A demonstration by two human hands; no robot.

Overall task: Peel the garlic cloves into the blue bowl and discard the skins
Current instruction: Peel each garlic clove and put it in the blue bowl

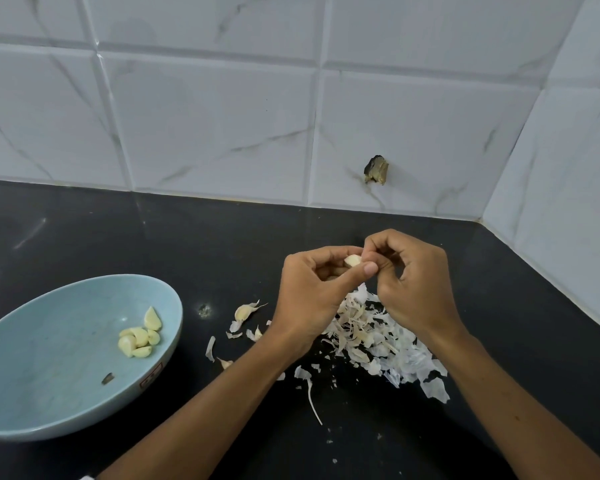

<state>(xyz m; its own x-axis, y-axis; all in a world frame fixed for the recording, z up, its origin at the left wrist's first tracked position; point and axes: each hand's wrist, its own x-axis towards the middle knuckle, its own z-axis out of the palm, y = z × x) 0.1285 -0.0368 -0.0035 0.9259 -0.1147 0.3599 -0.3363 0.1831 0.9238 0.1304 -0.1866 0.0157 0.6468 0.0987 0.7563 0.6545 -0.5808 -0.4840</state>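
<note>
**A:** Head view, the only one. Counts?

**B:** One blue bowl [49, 358] at the left on the black desk [222, 244]. Inside it is a cluster of peeled cloves [139, 337]. I count five or six, but they overlap, so the number is not firm. There is one dark fleck [107, 378] on the bowl's inner wall, apart from the cloves.

**A:** Cloves outside the bowl?

**B:** One unpeeled clove [245, 311] lies on the desk between the bowl and the hands. One more clove [353, 260] is held up above the desk.

**A:** Hand state?

**B:** The left hand [312, 292] grips that clove between thumb and curled fingers. The right hand [409, 289] pinches at the clove's tip, its fingertips closed against it. The two hands are touching.

**A:** Skins?

**B:** One loose pile of skins [378, 337] lies under and in front of the hands, partly covered by both wrists. Scattered flakes trail from it toward the bowl and toward the near edge.

**A:** Surroundings?

**B:** A tiled wall [205, 116] stands behind and to the right. It has one chipped hole [376, 169] just above the desk line.
</note>
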